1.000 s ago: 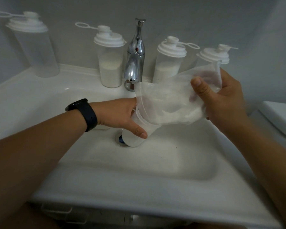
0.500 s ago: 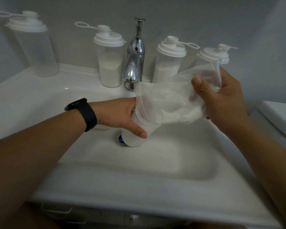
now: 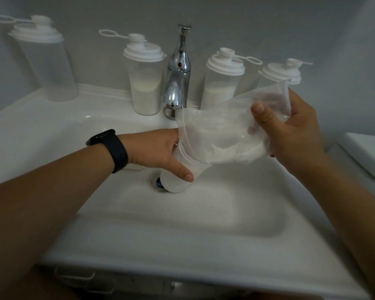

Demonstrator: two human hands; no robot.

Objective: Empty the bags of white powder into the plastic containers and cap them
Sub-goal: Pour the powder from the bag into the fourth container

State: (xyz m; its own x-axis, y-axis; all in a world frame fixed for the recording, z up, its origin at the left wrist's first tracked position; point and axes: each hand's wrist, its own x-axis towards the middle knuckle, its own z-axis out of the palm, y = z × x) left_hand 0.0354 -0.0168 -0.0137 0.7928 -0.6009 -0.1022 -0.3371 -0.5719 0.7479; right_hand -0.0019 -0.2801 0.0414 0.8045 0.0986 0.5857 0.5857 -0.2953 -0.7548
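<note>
My left hand grips an uncapped clear plastic container, tilted in the sink basin above the drain. My right hand holds a clear plastic bag by its far end, raised to the right. The bag's open mouth sits over the container's rim, and white powder lies along the bag's lower side. Capped containers stand along the back ledge: one without visible powder at far left, two part-filled with powder beside the tap, and one behind the bag.
A chrome tap stands at the back centre of the white sink. The drain shows just left of the held container. A white toilet cistern is at the right edge.
Both hands stay almost in place. The powder has slid a little lower in the bag towards the container's mouth.
</note>
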